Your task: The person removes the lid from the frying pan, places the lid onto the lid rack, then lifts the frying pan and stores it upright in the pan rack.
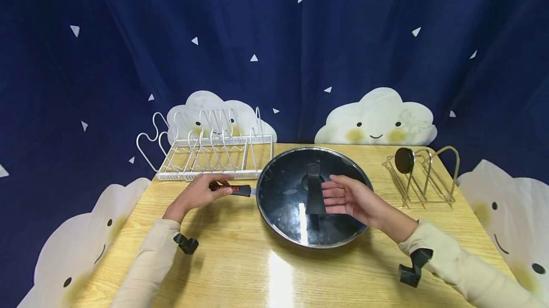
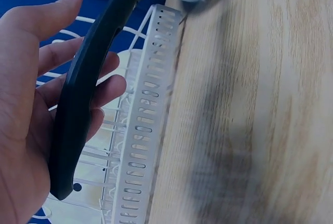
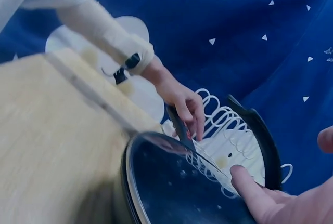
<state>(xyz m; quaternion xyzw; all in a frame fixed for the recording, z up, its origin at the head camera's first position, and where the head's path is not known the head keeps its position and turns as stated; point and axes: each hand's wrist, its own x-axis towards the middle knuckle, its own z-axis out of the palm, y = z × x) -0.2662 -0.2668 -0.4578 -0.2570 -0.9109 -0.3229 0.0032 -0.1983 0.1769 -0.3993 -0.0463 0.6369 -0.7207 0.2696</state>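
A black frying pan with a glass lid sits on the wooden table. From its left side juts the dark pan handle, with red lettering. My left hand is loosely about that handle; in the left wrist view the thumb stands off and the relaxed fingers reach behind it. An upright black lid handle rises from the lid. Beside it is my right hand, palm facing it and fingers extended. In the right wrist view the fingers partly hide the lid handle; contact is unclear.
Behind my left hand a white wire rack stands at the table's back left. A gold wire rack with a dark round knob stands at the right. A navy curtain with clouds hangs behind the table.
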